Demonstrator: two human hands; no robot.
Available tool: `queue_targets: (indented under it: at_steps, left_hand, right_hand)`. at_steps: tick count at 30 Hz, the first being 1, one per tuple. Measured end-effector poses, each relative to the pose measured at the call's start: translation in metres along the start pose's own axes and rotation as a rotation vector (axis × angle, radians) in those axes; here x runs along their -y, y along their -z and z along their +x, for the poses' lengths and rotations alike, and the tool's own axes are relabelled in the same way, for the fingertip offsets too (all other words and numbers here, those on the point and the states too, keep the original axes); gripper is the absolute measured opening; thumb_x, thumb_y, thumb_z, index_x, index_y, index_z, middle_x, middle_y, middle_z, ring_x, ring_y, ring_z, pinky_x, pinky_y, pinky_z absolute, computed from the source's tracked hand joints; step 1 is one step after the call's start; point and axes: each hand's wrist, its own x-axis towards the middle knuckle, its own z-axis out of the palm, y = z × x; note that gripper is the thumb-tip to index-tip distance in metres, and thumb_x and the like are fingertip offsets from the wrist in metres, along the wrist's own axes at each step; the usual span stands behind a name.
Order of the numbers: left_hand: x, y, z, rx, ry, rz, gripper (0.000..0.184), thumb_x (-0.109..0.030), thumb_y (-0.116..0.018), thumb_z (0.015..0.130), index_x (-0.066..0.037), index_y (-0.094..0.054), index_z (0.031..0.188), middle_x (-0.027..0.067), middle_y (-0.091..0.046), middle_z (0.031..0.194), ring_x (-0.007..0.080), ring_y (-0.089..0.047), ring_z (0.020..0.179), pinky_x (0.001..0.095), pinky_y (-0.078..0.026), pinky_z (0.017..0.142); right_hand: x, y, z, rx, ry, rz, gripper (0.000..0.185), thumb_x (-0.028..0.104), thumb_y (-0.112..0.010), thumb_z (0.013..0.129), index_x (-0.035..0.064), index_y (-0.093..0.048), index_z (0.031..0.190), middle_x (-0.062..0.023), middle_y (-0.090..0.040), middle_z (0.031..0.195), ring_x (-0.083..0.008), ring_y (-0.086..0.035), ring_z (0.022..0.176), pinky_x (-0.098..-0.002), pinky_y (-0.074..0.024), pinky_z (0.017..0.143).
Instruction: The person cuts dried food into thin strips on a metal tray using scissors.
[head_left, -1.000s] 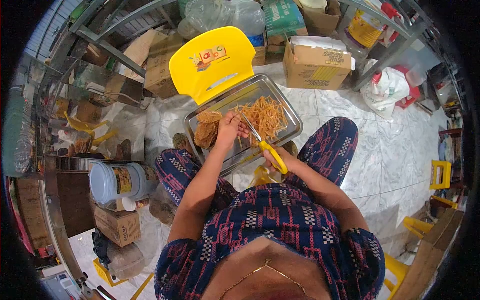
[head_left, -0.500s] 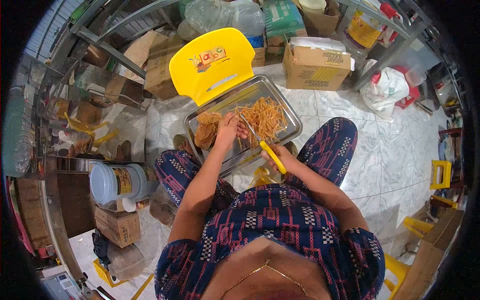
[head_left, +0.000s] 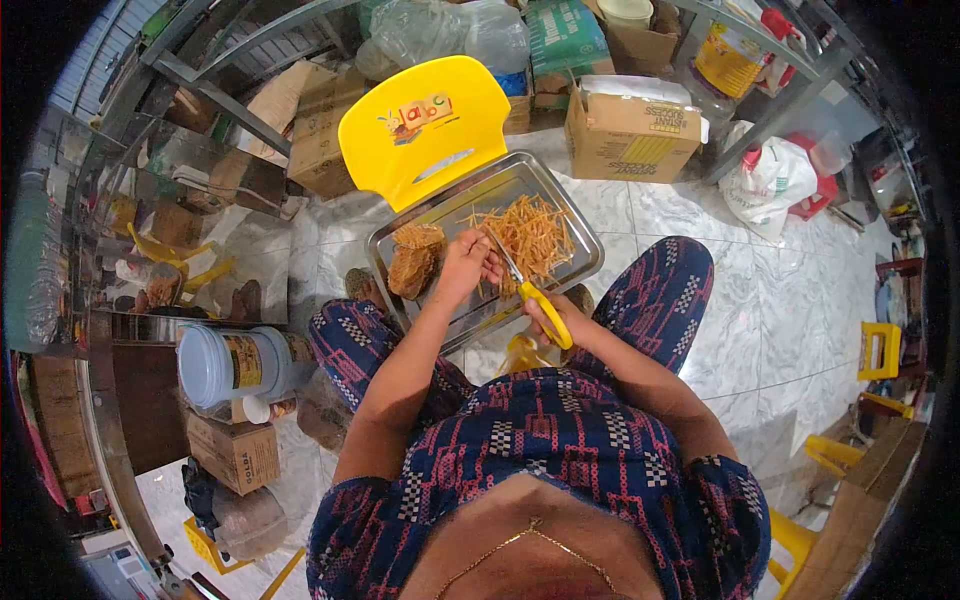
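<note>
My right hand (head_left: 552, 318) is wrapped round the yellow handles of a pair of scissors (head_left: 545, 305). The metal blades point up and left, reaching the fingers of my left hand (head_left: 474, 262). Those left fingers are curled and pinched on a thin brown strip, mostly hidden, above the metal tray (head_left: 465, 205). A heap of thin orange-brown strips (head_left: 530, 235) lies in the tray's right part, beside the blades. Left of my left hand rests a stack of brown, dried-looking flat pieces (head_left: 413, 268).
The tray sits on a yellow child's chair (head_left: 425, 125) with its backrest on the far side. Cardboard boxes (head_left: 635, 135) stand on the marble floor beyond. Blue-grey buckets (head_left: 235, 362) are at left, a white plastic bag (head_left: 765, 185) at right. My knees flank the tray.
The scissors' handles have spread a little wider and the blades have turned slightly. My left hand has shifted slightly right, closer to the blades.
</note>
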Motion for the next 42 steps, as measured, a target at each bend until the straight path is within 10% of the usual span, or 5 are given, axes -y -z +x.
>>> queue_targets:
  at_steps: [21, 29, 42]
  left_hand:
    - [0.0, -0.009, -0.007, 0.1, 0.034, 0.059, 0.015, -0.016, -0.04, 0.088, -0.003, -0.043, 0.082, 0.0077, -0.052, 0.066, 0.0168, -0.057, 0.054, 0.0262, -0.048, 0.043]
    - [0.002, -0.007, -0.006, 0.098, 0.024, 0.031, 0.017, -0.018, -0.04, 0.089, -0.002, -0.045, 0.085, 0.0086, -0.053, 0.067, 0.0182, -0.058, 0.055, 0.0267, -0.049, 0.045]
    - [-0.001, 0.013, 0.005, -0.016, -0.068, -0.093, 0.014, -0.016, -0.039, 0.089, -0.003, -0.044, 0.087, 0.0084, -0.051, 0.068, 0.0169, -0.057, 0.056, 0.0265, -0.048, 0.045]
  right_hand:
    - [-0.009, 0.0, 0.006, -0.039, -0.001, 0.035, 0.057, 0.048, -0.045, 0.082, 0.0056, -0.036, 0.119, -0.0022, -0.045, 0.054, -0.0107, -0.046, 0.042, -0.0235, -0.0374, 0.038]
    - [0.014, 0.0, -0.004, -0.121, -0.088, -0.018, 0.035, 0.044, -0.053, 0.079, 0.0091, -0.049, 0.078, 0.001, -0.043, 0.052, -0.0087, -0.042, 0.037, -0.0224, -0.0355, 0.035]
    - [-0.015, 0.008, 0.01, 0.085, 0.043, -0.103, 0.052, 0.052, -0.039, 0.083, 0.0028, -0.043, 0.1, -0.0049, -0.048, 0.06, -0.0128, -0.05, 0.049, -0.0256, -0.0426, 0.046]
